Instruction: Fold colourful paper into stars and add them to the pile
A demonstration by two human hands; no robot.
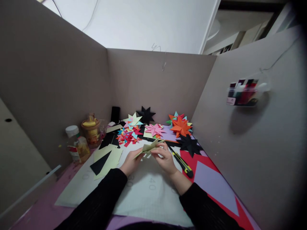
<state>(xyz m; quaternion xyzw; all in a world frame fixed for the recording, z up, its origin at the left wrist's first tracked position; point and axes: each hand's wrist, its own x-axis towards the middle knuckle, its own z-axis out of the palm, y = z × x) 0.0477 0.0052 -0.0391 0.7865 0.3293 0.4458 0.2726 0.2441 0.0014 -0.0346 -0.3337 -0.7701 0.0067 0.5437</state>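
Pale-green folded paper (149, 147) is held between both hands (131, 162) (165, 159).

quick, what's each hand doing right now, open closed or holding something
Left hand: closed, holding folded paper.
Right hand: closed, fingers on the right side of the same paper.

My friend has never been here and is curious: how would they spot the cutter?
Start at the pale mat with printed numbers. Near its right side, just right of the person's right hand, the cutter lies slanted by red paper. Its long yellow-and-black body sets it apart from the pointed paper stars.
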